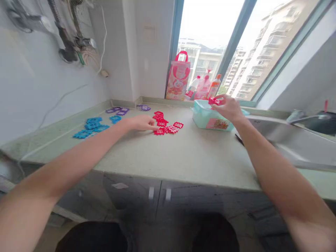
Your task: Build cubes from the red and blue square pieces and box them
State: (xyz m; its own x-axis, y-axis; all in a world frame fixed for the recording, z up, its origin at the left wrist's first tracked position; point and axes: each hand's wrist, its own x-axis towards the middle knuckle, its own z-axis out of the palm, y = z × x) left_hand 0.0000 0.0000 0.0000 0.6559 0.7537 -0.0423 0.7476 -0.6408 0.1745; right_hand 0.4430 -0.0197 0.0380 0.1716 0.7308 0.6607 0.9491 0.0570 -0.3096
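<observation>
On the green-grey countertop [189, 154], under the window: left hand [141, 123] lies flat and low, fingers [151, 122] stretched out and close together, tips touching the near edge of the red pieces [168, 126] — a loose pile of flat plastic grid tiles. Can't tell whether it has actually pinched one.

Right hand [229, 108] is raised over the teal tub [210, 120], thumb and fingertips closed on a single red piece [214, 101], held just above the tub's open rim. Tub sits right of the red pile, near but not touching it.

Further left on the counter — blue pieces [91, 126] in a spread cluster, well apart from the red. Purple pieces [118, 111] beyond them near the wall corner, a few more by the window ledge.

Behind the tub on the ledge: pink-handled bag [179, 77] upright, plastic bottles [204, 87] just beside it. Steel sink [294, 140] to the right of the tub. Cable and a fan hang on the left wall.
</observation>
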